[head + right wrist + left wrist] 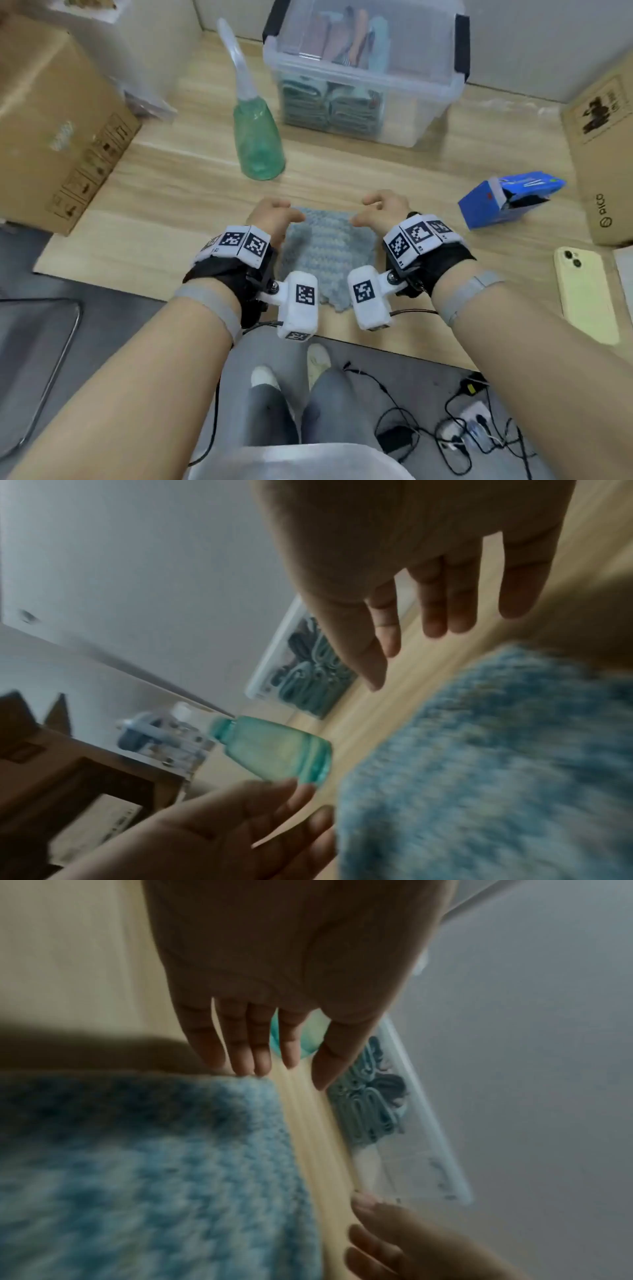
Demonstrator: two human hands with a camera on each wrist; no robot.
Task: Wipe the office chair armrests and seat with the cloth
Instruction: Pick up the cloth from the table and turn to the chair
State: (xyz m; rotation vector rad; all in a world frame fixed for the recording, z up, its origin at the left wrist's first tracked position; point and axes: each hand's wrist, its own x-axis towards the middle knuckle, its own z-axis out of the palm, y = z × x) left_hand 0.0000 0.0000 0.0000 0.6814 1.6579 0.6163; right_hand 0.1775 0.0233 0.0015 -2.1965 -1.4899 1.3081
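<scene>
A blue-and-white knitted cloth [329, 250] lies flat on the wooden table [171, 212], near its front edge. My left hand [277, 216] is over the cloth's far left corner. In the left wrist view its straight fingertips [246, 1066] touch the edge of the cloth [154, 1150]. My right hand [380, 209] hovers at the far right corner. In the right wrist view its fingers [445, 615] are spread above the cloth [496, 750] and hold nothing. No office chair is recognisable in any view.
Behind the cloth stand a green spray bottle [257, 137] and a clear lidded box [363, 85] of folded cloths. Cardboard boxes [51, 137] [603, 154] flank the table. A blue carton [507, 202] and a yellow phone [585, 294] lie right. Cables [462, 428] cross the floor.
</scene>
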